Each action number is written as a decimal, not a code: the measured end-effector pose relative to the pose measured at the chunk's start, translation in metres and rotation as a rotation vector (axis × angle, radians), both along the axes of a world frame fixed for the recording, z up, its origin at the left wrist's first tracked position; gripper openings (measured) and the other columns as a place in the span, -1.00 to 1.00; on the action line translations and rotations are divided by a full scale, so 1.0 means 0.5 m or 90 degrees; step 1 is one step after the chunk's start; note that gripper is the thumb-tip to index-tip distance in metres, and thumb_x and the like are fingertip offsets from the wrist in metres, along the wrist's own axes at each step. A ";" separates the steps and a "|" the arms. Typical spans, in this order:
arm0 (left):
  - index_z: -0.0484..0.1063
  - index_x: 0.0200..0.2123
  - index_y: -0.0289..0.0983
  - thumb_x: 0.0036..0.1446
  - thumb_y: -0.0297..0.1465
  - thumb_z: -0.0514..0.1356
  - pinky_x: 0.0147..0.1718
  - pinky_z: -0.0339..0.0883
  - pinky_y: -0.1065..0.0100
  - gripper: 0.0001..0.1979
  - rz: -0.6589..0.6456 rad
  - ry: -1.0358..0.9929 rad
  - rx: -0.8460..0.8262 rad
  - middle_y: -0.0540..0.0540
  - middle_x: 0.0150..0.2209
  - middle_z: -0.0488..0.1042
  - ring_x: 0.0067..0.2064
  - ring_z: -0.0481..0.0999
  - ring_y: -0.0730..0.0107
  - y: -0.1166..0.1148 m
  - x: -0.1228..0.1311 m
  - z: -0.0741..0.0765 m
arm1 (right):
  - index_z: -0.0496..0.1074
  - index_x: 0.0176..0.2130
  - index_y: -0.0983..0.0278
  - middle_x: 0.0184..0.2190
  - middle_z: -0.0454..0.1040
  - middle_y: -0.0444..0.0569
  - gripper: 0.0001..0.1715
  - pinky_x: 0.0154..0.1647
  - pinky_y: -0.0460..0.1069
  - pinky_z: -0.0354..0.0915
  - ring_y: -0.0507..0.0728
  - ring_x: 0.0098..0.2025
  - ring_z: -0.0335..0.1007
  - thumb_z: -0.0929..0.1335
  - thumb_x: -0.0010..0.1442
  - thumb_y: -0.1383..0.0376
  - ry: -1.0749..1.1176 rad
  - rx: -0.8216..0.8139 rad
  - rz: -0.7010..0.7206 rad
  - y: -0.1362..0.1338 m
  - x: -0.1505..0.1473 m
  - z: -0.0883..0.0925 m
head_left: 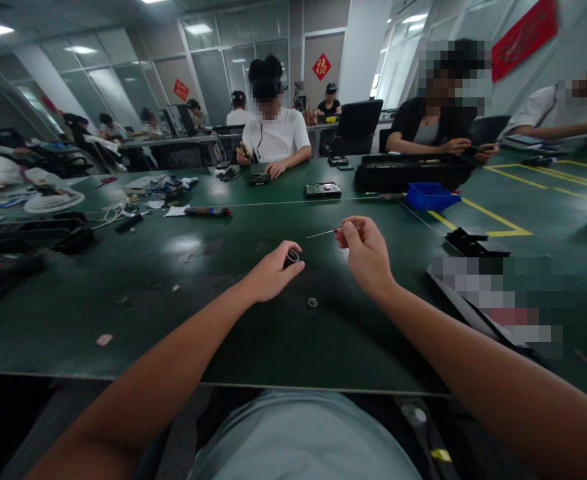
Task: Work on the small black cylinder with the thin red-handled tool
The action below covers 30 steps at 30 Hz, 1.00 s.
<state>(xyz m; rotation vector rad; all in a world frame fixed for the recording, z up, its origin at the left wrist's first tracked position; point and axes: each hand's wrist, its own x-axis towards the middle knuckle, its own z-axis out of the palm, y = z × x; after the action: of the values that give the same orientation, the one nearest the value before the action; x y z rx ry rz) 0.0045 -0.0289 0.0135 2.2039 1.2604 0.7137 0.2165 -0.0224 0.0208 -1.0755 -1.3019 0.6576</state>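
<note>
My left hand (276, 273) is closed around a small round dark part with a silvery rim (292, 256), held just over the green table between thumb and fingers. Most of that part is hidden by the fingers. In my right hand (368, 257) is a slim screwdriver (322, 234), its thin metal shaft pointing left toward the left hand, its tip apart from the round part. The fingers cover much of its reddish handle. A small grey disc-shaped piece (312, 303) lies on the table between my forearms.
Ahead lie a hard drive (322, 191), a blue bin (432, 196) and a long black casing (416, 173). To the right are a black bracket (476, 243) and a partly blurred flat item (466, 303). Across the table, a person (276, 137) works on another device (259, 179).
</note>
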 end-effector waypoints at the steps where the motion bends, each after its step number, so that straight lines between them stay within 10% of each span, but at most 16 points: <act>1: 0.33 0.03 -0.22 0.29 -0.17 0.11 -0.14 0.36 0.20 -0.66 -0.017 0.020 -0.006 -0.12 -0.12 0.48 -0.14 0.48 0.22 -0.007 0.005 0.003 | 0.36 -0.17 0.18 -0.30 0.48 -0.05 -0.82 -0.21 0.06 0.36 0.10 -0.26 0.44 0.28 0.30 0.15 -0.007 0.001 -0.001 0.000 0.000 0.000; 15: 0.47 0.01 -0.14 0.25 -0.16 0.19 -0.14 0.31 0.29 -0.68 -0.285 0.288 0.087 -0.09 -0.07 0.51 -0.04 0.50 0.21 -0.025 0.017 -0.007 | 0.37 -0.20 0.20 -0.34 0.48 -0.06 -0.82 -0.24 0.06 0.33 0.11 -0.31 0.41 0.28 0.30 0.15 -0.026 -0.024 0.039 -0.002 0.000 -0.001; 24: 0.49 -0.10 -0.20 0.23 -0.28 0.22 -0.13 0.31 0.31 -0.79 -0.259 0.163 0.019 -0.04 -0.13 0.55 -0.12 0.52 0.32 -0.019 0.014 0.003 | 0.37 -0.21 0.21 -0.35 0.49 -0.07 -0.80 -0.27 0.05 0.34 0.10 -0.31 0.43 0.29 0.30 0.14 -0.025 -0.017 0.051 0.001 0.000 -0.003; 30: 0.51 -0.14 -0.22 0.15 -0.33 0.22 -0.13 0.29 0.28 -0.80 -0.066 -0.019 0.021 -0.04 -0.18 0.54 -0.18 0.48 0.32 0.013 -0.021 0.023 | 0.37 -0.22 0.22 -0.37 0.50 -0.06 -0.82 -0.30 0.04 0.34 0.09 -0.34 0.42 0.28 0.29 0.16 -0.023 -0.011 0.046 0.002 0.000 -0.002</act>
<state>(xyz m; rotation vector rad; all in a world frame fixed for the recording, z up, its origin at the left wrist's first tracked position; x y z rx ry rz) -0.0059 -0.0222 0.0248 2.2580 1.1186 0.7292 0.2165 -0.0212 0.0196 -1.0621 -1.3737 0.7079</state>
